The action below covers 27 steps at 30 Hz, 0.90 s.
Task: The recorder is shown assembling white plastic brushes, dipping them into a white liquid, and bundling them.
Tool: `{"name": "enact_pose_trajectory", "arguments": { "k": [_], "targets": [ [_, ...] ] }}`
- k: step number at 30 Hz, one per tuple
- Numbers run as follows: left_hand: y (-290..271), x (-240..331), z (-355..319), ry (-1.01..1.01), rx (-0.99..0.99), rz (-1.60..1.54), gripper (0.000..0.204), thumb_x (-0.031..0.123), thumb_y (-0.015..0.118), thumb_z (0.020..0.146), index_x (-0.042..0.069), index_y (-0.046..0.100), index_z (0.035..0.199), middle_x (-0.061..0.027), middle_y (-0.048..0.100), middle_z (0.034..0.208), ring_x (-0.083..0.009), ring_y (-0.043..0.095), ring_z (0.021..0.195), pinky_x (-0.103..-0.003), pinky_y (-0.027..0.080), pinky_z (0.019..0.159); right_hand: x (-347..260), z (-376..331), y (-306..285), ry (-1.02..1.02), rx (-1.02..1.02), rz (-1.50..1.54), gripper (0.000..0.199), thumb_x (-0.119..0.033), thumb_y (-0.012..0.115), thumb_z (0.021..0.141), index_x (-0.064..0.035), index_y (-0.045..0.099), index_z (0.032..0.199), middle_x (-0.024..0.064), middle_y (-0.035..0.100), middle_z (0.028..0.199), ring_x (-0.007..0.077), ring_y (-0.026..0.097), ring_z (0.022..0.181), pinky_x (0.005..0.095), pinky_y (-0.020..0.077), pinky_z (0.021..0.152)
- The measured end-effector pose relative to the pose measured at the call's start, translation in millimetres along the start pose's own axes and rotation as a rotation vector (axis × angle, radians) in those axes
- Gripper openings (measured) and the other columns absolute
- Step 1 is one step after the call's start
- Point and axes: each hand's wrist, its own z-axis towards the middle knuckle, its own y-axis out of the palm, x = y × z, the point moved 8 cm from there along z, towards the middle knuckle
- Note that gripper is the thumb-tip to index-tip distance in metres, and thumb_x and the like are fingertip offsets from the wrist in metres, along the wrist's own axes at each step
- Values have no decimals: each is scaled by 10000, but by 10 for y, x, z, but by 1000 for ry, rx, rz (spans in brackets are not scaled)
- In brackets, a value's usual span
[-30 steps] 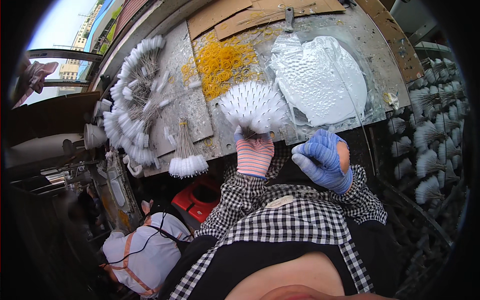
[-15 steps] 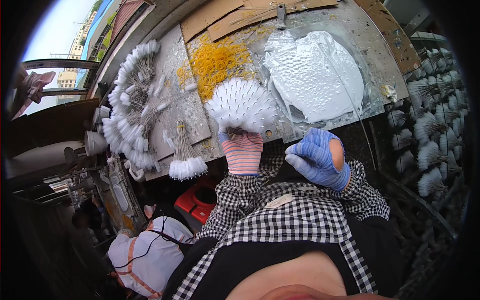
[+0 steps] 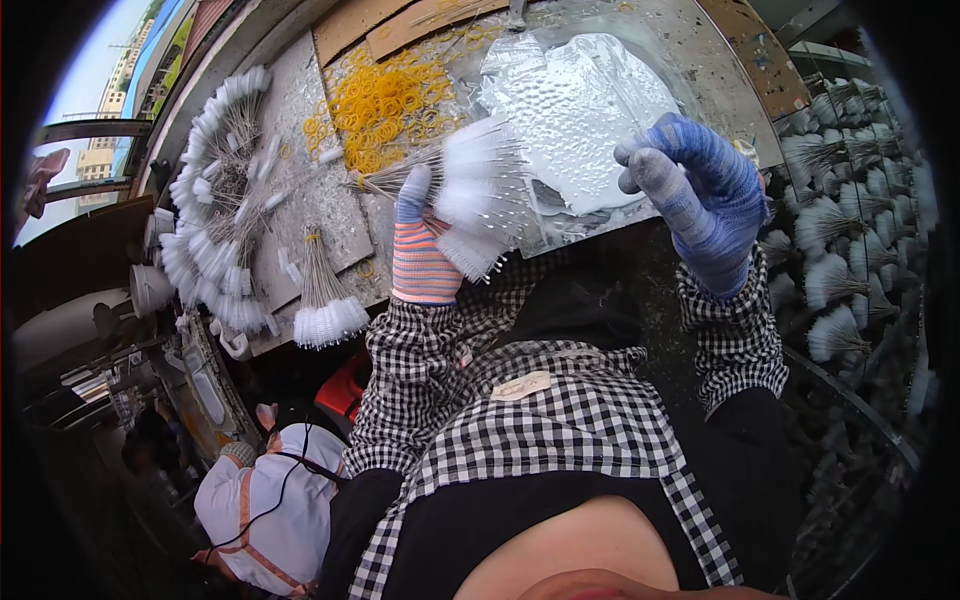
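left hand in a striped glove grips a fanned bundle of white-tipped wire brushes over the workbench; blue-gloved right hand hovers loosely curled, empty. the bundle looks light and springy, best gripped at its bare wire stems.

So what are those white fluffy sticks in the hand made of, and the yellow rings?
The bundle of sticks in the left hand looks like thin wire stems with soft white bristle tips, fuzzy and matte, probably synthetic fibre. The yellow rings look like rubber bands: thin, floppy loops in a loose pile. The right hand wears a blue knitted glove.
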Motion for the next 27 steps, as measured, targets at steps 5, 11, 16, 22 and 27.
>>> {"name": "enact_pose_trajectory", "arguments": {
  "k": [5,11,16,22,27],
  "targets": [
    [-96,88,4,-83,141,30,627,352,587,1011,-18,432,1493,-211,565,1437,-355,587,1297,-507,484,1101,-155,565,470,-117,-320,-227,261,-276,803,901,-51,762,1027,17,756,871,84,696,809,260,553,741],
    [95,249,-17,-86,107,203,464,221,596,1012,-37,527,1392,-234,633,1319,-372,669,1162,-514,565,1015,313,712,1188,-199,-750,-573,560,-495,823,818,-40,695,1120,111,719,981,245,695,885,361,563,808],
    [80,371,-48,-90,241,303,412,143,596,1012,-20,533,1385,-221,641,1309,-356,676,1157,-507,600,965,549,774,1431,-113,-929,-625,563,-453,835,791,-43,694,1151,149,724,1007,293,705,952,385,553,855],
    [133,432,-29,-168,187,531,522,22,685,903,6,523,1399,-172,668,1277,-305,684,1156,-452,589,989,708,681,1305,-82,-834,-532,472,-366,796,776,-55,720,1123,114,749,1017,261,713,935,364,548,898],
    [119,701,-74,-86,95,667,633,85,687,854,21,484,1450,-135,654,1301,-263,661,1190,-401,532,1059,443,525,1315,-490,-709,-351,244,-88,787,790,-125,715,1021,79,634,958,266,644,912,388,540,828]
  ]
}}
